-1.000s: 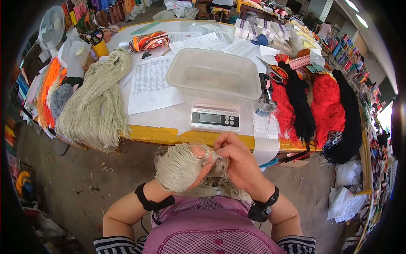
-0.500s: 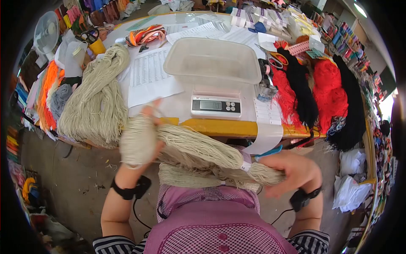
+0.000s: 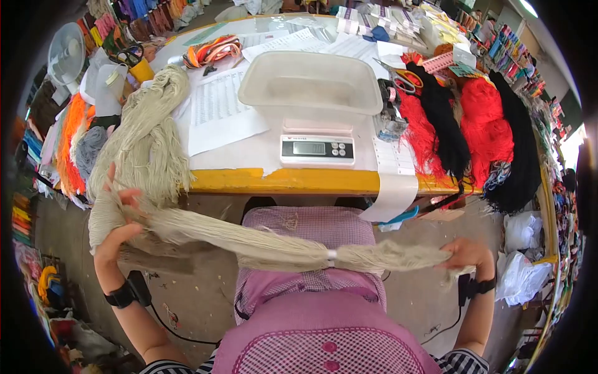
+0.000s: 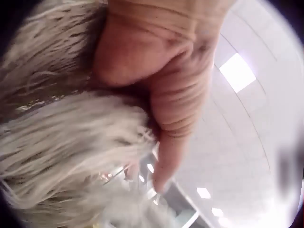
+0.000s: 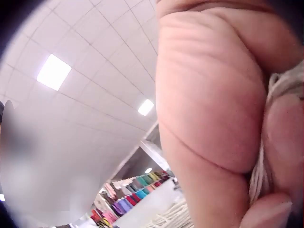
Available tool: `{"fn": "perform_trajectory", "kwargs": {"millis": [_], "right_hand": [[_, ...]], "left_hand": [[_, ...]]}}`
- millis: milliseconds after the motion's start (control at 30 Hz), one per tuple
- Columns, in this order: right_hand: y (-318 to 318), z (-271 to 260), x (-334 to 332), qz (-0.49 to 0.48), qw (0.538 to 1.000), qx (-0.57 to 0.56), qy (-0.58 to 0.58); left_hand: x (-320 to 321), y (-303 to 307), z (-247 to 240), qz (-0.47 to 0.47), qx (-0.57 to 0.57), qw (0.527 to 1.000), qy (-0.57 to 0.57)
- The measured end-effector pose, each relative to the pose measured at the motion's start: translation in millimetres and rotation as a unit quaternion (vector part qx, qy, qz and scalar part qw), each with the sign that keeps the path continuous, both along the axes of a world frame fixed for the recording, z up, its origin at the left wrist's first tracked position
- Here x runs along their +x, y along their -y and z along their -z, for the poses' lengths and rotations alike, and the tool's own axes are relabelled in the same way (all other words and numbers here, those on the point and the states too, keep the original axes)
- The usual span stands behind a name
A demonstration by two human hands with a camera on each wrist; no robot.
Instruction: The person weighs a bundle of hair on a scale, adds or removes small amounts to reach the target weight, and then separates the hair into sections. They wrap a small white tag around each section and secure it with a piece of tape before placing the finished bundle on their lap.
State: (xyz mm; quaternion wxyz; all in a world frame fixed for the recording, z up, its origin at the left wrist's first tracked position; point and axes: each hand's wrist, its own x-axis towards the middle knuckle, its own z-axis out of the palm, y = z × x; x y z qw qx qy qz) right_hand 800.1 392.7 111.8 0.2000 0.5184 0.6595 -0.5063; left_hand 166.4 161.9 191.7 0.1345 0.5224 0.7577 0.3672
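Note:
A long beige yarn skein (image 3: 274,246) stretches between the two hands above the lap, a white band (image 3: 332,255) round it. Strands loop round my left hand (image 3: 113,242), whose fingers stand spread and extended; in the left wrist view the hand (image 4: 164,80) has yarn (image 4: 71,137) beside it and one straight digit. My right hand (image 3: 470,254) grips the skein's other end, and in the right wrist view its curled fingers (image 5: 285,128) hold strands (image 5: 260,175) against the palm. Part of the left hand is hidden behind yarn.
A table with a yellow edge (image 3: 280,181) bears a scale (image 3: 317,150), a plastic tub (image 3: 311,81), papers (image 3: 218,118) and scissors (image 3: 408,81). Beige yarn (image 3: 140,137) hangs at its left, red (image 3: 486,131) and black yarn (image 3: 445,124) at its right.
Both hands were close together, the right one at the yarn by the left. They have since moved apart sideways, and the skein between them is drawn out long.

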Motion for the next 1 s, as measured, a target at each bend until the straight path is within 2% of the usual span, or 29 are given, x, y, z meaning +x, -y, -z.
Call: {"fn": "perform_trajectory", "kwargs": {"millis": [33,67,100,133,167,200,267,333,367,433,467,533,567,600,633,700,733,767,800,833,900,933,967,1000], "right_hand": [[2,13,4,-0.104,0.991,0.083,0.014],[1,22,5,-0.204,0.964,0.165,0.029],[0,27,-1,-0.208,0.963,0.172,0.027],[0,31,-11,-0.215,0.951,0.221,-0.022],[-1,34,-26,-0.221,0.935,0.269,-0.073],[0,30,-47,-0.225,0.931,0.275,-0.08],[7,9,-103,-0.033,0.961,0.157,-0.227],[15,-14,-158,-0.049,0.946,0.163,-0.277],[20,-23,-182,-0.048,0.933,0.165,-0.316],[25,-31,-225,-0.031,0.908,0.14,-0.393],[29,-39,-246,-0.036,0.885,0.174,-0.431],[37,-45,-284,-0.018,0.833,0.225,-0.505],[38,-42,-302,0.003,0.805,0.242,-0.541],[40,-44,-322,0.003,0.805,0.244,-0.541],[41,-47,-342,-0.014,0.752,0.348,-0.56],[37,-50,-354,-0.032,0.687,0.448,-0.57],[33,-52,-356,-0.082,0.714,0.42,-0.553],[31,-52,-358,-0.132,0.739,0.39,-0.534],[27,-50,-358,-0.134,0.739,0.389,-0.534],[21,-47,-357,-0.106,0.75,0.382,-0.53],[19,-44,-358,-0.077,0.764,0.372,-0.522],[21,-45,-360,-0.005,0.77,0.194,-0.608],[23,-46,-363,0.069,0.742,0.009,-0.667],[26,-51,-364,0.069,0.744,0.009,-0.665]], "left_hand": [[-6,-4,3,-0.069,0.1,0.981,0.153],[-14,-7,10,-0.131,0.198,0.923,0.302],[-39,0,28,-0.089,0.246,0.906,0.334],[-31,-4,23,-0.092,0.252,0.905,0.33],[-14,-18,14,-0.079,0.326,0.802,0.495],[4,-33,5,-0.057,0.385,0.665,0.637],[38,-56,-3,0.081,0.389,0.638,0.659],[60,-71,-9,0.101,0.315,0.618,0.713],[70,-77,-16,0.103,0.325,0.621,0.706],[87,-88,-28,0.189,0.259,0.621,0.715],[94,-94,-33,0.194,0.261,0.621,0.713],[104,-102,-39,0.206,0.225,0.719,0.624],[107,-103,-40,0.237,0.197,0.751,0.585],[108,-105,-39,0.238,0.198,0.75,0.584],[109,-108,-37,0.254,0.159,0.779,0.551],[112,-112,-36,0.264,0.119,0.816,0.5],[109,-114,-35,0.265,0.121,0.816,0.5],[103,-116,-33,0.258,0.123,0.852,0.438],[99,-117,-32,0.25,0.123,0.885,0.373],[98,-117,-33,0.248,0.125,0.885,0.373],[100,-115,-36,0.156,0.11,0.865,0.465],[100,-115,-35,0.155,0.109,0.863,0.468],[101,-116,-34,0.162,0.083,0.853,0.489],[102,-117,-33,0.168,0.056,0.842,0.509]]}}
